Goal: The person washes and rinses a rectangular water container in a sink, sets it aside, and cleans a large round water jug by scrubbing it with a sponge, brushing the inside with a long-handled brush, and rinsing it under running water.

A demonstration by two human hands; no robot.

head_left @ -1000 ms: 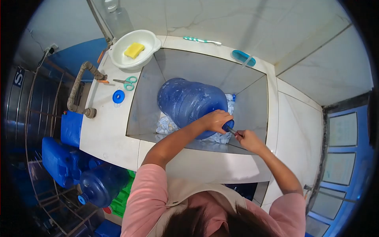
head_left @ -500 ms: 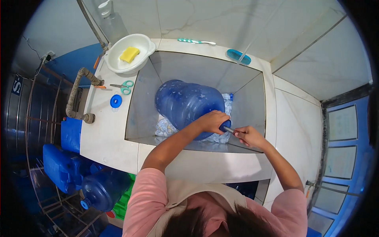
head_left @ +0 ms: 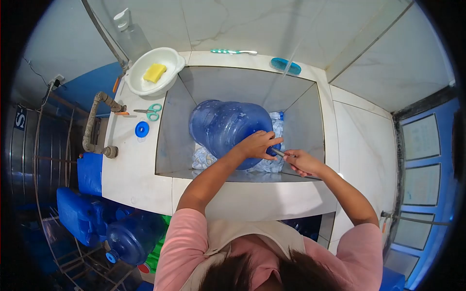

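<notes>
A large blue water jug (head_left: 228, 123) lies on its side in the tiled basin (head_left: 213, 77), with its capped neck towards the right. Under it is a blue-and-white patterned cloth (head_left: 277, 127). My left hand (head_left: 258, 144) grips around the neck, its fingers bent over the cap end. In my right hand (head_left: 307, 163) is a slim grey metal tool (head_left: 279, 153), its tip at the blue cap (head_left: 273, 148). The tool's handle is mostly hidden by my fingers, so its exact kind does not show.
A white bowl (head_left: 138, 72) holds a yellow sponge (head_left: 155, 73). Scissors (head_left: 153, 112) and a loose blue cap (head_left: 141, 129) lie on the left ledge. A toothbrush (head_left: 233, 51) and a teal brush (head_left: 285, 66) are behind the basin. More blue jugs (head_left: 133, 237) stand lower left.
My left hand's fingers have loosened and spread more at the neck. My right hand has tilted the tool, still against the cap. The whole view has shifted slightly.
</notes>
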